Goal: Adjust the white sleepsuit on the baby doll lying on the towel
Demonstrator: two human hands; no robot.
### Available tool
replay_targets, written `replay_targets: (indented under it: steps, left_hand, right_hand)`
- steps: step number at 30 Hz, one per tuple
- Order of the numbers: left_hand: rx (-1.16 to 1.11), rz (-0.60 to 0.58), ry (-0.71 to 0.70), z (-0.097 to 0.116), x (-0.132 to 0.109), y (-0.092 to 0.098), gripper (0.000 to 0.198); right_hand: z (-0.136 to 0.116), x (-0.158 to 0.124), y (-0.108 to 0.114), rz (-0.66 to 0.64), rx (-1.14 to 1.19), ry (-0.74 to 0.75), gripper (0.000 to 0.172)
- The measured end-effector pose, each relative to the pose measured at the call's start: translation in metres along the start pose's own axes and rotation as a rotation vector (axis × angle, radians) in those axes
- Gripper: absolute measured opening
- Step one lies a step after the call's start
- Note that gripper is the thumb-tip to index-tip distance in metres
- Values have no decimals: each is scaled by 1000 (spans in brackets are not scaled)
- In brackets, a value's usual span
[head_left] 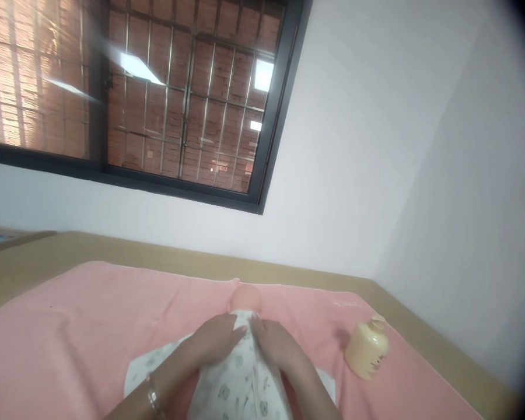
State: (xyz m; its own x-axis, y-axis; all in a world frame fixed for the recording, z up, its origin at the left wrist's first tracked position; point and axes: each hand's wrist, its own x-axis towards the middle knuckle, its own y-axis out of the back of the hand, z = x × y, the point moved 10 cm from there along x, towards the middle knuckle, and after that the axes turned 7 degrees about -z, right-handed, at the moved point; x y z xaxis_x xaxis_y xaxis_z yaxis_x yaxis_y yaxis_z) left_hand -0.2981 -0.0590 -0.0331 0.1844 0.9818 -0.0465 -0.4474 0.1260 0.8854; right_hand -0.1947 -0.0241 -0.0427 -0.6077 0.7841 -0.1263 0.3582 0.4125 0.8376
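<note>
A baby doll with a smooth, bald pinkish head [246, 298] lies on a pink blanket [126, 303], its head toward the wall. White baby clothes with small green animal prints [234, 379] cover its body, and the sleeves spread out to both sides. My left hand [222, 338], a silver bracelet on its wrist, holds the cloth by the doll's left-hand side in view, thumb on top. Opposite it, my right hand [271, 341] grips the cloth near the neck. Most fingertips of both hands are hidden at the doll's sides.
A pale yellow pump bottle [366, 350] stands on the blanket to the right. The tan table edge [192, 259] runs along a white wall [341, 146]. Above is a dark-framed barred window [184, 99].
</note>
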Motion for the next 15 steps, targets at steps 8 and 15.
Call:
replay_targets:
  steps: [8, 15]
  left_hand:
    - [221, -6, 27, 23, -11, -9, 50]
    - [-75, -63, 172, -16, 5, -1, 49]
  right_hand:
    - [25, 12, 0, 21, -13, -113, 79]
    - [-12, -17, 8, 25, -81, -46, 77]
